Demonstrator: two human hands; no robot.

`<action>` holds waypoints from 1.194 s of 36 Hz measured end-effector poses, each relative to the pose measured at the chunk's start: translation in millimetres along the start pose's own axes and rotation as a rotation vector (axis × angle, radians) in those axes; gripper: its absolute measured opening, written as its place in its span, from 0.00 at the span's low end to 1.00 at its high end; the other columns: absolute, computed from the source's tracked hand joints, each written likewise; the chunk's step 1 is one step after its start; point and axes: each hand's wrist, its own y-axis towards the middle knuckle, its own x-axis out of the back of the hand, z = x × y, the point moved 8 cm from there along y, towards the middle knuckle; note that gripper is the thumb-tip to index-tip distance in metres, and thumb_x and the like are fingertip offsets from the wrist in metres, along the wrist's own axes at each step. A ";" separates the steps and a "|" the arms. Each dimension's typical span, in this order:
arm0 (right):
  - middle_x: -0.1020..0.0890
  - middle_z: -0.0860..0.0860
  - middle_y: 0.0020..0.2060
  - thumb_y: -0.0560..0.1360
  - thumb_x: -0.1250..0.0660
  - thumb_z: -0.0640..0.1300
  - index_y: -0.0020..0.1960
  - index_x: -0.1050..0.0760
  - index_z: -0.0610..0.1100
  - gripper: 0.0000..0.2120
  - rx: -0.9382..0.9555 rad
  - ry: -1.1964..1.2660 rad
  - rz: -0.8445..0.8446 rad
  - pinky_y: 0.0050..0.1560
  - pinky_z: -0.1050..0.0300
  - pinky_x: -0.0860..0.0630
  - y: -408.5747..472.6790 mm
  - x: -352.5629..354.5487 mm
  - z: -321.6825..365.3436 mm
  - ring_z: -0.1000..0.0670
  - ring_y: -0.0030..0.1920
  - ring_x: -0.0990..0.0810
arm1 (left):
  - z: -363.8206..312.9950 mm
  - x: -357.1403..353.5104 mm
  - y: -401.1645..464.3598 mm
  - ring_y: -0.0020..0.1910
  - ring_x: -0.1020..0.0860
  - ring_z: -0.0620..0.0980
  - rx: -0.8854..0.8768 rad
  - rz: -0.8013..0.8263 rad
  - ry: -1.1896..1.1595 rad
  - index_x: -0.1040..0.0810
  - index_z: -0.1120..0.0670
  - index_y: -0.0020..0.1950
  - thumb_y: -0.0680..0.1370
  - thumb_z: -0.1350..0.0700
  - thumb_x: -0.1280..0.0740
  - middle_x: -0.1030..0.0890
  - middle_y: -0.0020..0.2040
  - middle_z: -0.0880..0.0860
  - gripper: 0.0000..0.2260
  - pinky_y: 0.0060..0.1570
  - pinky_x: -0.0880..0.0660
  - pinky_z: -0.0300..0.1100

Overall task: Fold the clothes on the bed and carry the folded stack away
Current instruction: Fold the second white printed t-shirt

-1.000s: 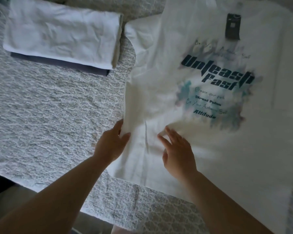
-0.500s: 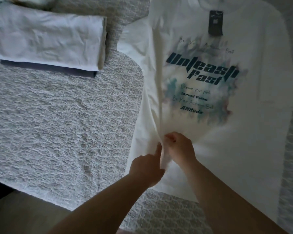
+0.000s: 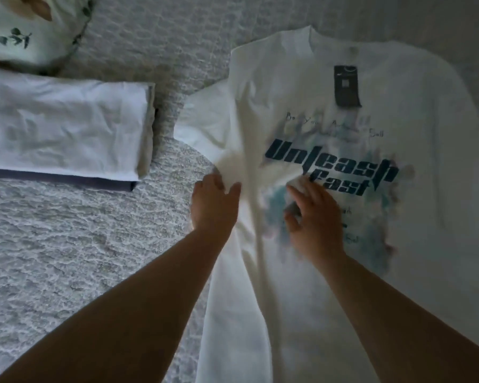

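A white T-shirt (image 3: 302,313) with a dark "Unleash Fast" print lies front up on the right half of the bed. A black tag (image 3: 346,85) sits below its collar. My left hand (image 3: 215,201) grips the shirt's left side edge below the sleeve, thumb on top of the cloth. My right hand (image 3: 314,219) rests on the print with fingers spread, pressing the fabric; its fingertips are blurred. A folded stack (image 3: 67,134), a white garment on top of a dark one, lies at the left.
A leaf-patterned pillow (image 3: 25,29) sits at the top left, behind the stack. The textured pale bedspread (image 3: 67,258) stretches between the stack and the shirt. The shirt's left sleeve (image 3: 202,120) reaches towards the stack.
Both hands left the pinched fold near the hem and moved up the shirt. The left hand now holds the side edge; the right lies on the print. The view has shifted.
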 end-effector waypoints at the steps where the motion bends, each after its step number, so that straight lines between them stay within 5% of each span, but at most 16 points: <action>1: 0.41 0.51 0.76 0.78 0.40 0.49 0.74 0.37 0.52 0.24 0.004 -0.026 0.006 0.74 0.47 0.49 10.4 -0.8 -2.7 0.48 0.75 0.46 | -5.7 -0.5 11.2 0.54 0.24 0.54 0.028 -0.019 -0.053 0.27 0.57 0.62 0.75 0.46 0.32 0.23 0.54 0.54 0.21 0.48 0.33 0.40; 4: 0.45 0.50 0.77 0.80 0.49 0.53 0.75 0.41 0.52 0.24 0.038 -0.070 -0.011 0.74 0.45 0.58 43.4 2.2 -5.6 0.48 0.77 0.49 | -20.3 1.8 44.5 0.62 0.26 0.55 0.117 -0.095 -0.254 0.37 0.57 0.72 0.73 0.46 0.29 0.25 0.63 0.56 0.32 0.56 0.31 0.42; 8: 0.51 0.49 0.77 0.74 0.64 0.61 0.77 0.49 0.52 0.34 0.082 -0.200 -0.008 0.75 0.41 0.57 88.5 6.8 -10.6 0.47 0.77 0.53 | -22.4 7.4 88.0 0.61 0.26 0.56 0.313 -0.205 -0.609 0.37 0.55 0.72 0.70 0.48 0.26 0.25 0.64 0.55 0.35 0.61 0.29 0.44; 12: 0.52 0.50 0.77 0.75 0.61 0.63 0.76 0.54 0.54 0.32 0.072 -0.240 -0.039 0.75 0.41 0.57 109.1 8.9 -16.3 0.46 0.77 0.55 | -18.7 14.7 120.5 0.62 0.25 0.52 0.361 -0.292 -0.848 0.37 0.48 0.73 0.69 0.52 0.25 0.26 0.65 0.50 0.36 0.64 0.29 0.49; 16: 0.49 0.48 0.77 0.75 0.57 0.61 0.76 0.51 0.52 0.31 0.091 -0.221 -0.045 0.74 0.39 0.55 107.2 9.9 -13.3 0.44 0.76 0.53 | -23.1 28.4 141.8 0.55 0.25 0.51 0.313 -0.307 -0.804 0.43 0.43 0.75 0.68 0.53 0.24 0.29 0.67 0.51 0.42 0.58 0.27 0.47; 20: 0.48 0.47 0.77 0.76 0.57 0.61 0.76 0.48 0.51 0.31 0.094 -0.215 -0.056 0.74 0.38 0.54 108.0 10.4 -14.5 0.43 0.76 0.52 | -23.5 27.1 157.9 0.52 0.21 0.55 0.511 -0.135 -0.913 0.30 0.56 0.67 0.70 0.55 0.24 0.23 0.60 0.55 0.28 0.52 0.22 0.54; 23: 0.45 0.46 0.76 0.75 0.54 0.60 0.76 0.44 0.50 0.31 0.095 -0.190 -0.076 0.73 0.37 0.51 108.9 10.1 -15.1 0.43 0.76 0.49 | -50.5 21.6 160.7 0.30 0.19 0.49 0.534 0.118 -0.986 0.23 0.59 0.48 0.77 0.58 0.33 0.17 0.39 0.55 0.04 0.28 0.22 0.41; 24: 0.45 0.46 0.76 0.75 0.54 0.60 0.76 0.43 0.50 0.31 0.096 -0.179 -0.083 0.73 0.38 0.50 109.0 10.5 -15.2 0.42 0.76 0.48 | -60.3 21.7 159.9 0.27 0.20 0.48 0.525 0.146 -1.033 0.24 0.59 0.45 0.78 0.59 0.35 0.18 0.33 0.54 0.04 0.24 0.24 0.39; 28: 0.41 0.45 0.75 0.75 0.52 0.59 0.74 0.39 0.48 0.31 0.125 -0.162 -0.108 0.72 0.41 0.50 108.7 9.2 -13.0 0.40 0.75 0.44 | -102.2 37.6 147.5 0.39 0.22 0.50 0.182 0.010 -1.005 0.19 0.52 0.48 0.73 0.62 0.34 0.19 0.40 0.53 0.08 0.38 0.24 0.42; 32: 0.46 0.48 0.76 0.75 0.54 0.60 0.76 0.43 0.51 0.31 0.127 -0.153 -0.057 0.73 0.42 0.54 106.5 8.9 -13.2 0.43 0.76 0.50 | -167.8 29.4 101.3 0.25 0.29 0.38 -0.340 0.019 -0.594 0.21 0.43 0.36 0.68 0.60 0.35 0.23 0.27 0.41 0.12 0.26 0.32 0.32; 34: 0.42 0.49 0.76 0.74 0.55 0.59 0.74 0.38 0.52 0.30 0.117 -0.054 -0.086 0.74 0.42 0.52 108.4 14.4 -10.6 0.46 0.76 0.47 | -196.8 15.7 81.1 0.29 0.27 0.35 -0.516 0.065 -0.470 0.22 0.41 0.37 0.69 0.62 0.36 0.23 0.29 0.39 0.14 0.30 0.33 0.26; 36: 0.21 0.47 0.59 0.75 0.49 0.52 0.55 0.21 0.48 0.20 -0.050 0.434 -0.263 0.62 0.44 0.33 111.8 41.3 -21.2 0.52 0.61 0.24 | -217.5 -7.2 58.5 0.41 0.23 0.38 -0.739 0.150 -0.295 0.20 0.46 0.45 0.70 0.59 0.35 0.21 0.41 0.41 0.10 0.45 0.29 0.28; 38: 0.23 0.52 0.40 0.79 0.43 0.41 0.40 0.27 0.50 0.11 -0.288 1.045 -0.402 0.46 0.56 0.29 115.2 60.7 -50.2 0.63 0.39 0.23 | -221.1 -32.4 36.0 0.52 0.24 0.48 -0.920 0.213 -0.113 0.21 0.53 0.57 0.74 0.55 0.34 0.21 0.52 0.51 0.13 0.57 0.28 0.43; 40: 0.24 0.54 0.43 0.79 0.41 0.42 0.43 0.29 0.54 0.09 -0.415 1.262 -0.417 0.47 0.63 0.28 116.7 71.1 -74.7 0.63 0.42 0.24 | -212.9 -38.9 24.8 0.60 0.27 0.52 -1.015 0.107 -0.042 0.24 0.56 0.63 0.77 0.51 0.36 0.24 0.59 0.56 0.17 0.61 0.28 0.52; 43: 0.24 0.53 0.42 0.78 0.41 0.54 0.50 0.26 0.47 0.11 -0.468 1.007 -0.399 0.39 0.61 0.31 112.4 81.0 -92.9 0.57 0.39 0.27 | -190.6 -33.1 30.3 0.60 0.26 0.54 -0.927 -0.093 -0.064 0.25 0.57 0.64 0.79 0.52 0.42 0.25 0.60 0.57 0.17 0.58 0.26 0.51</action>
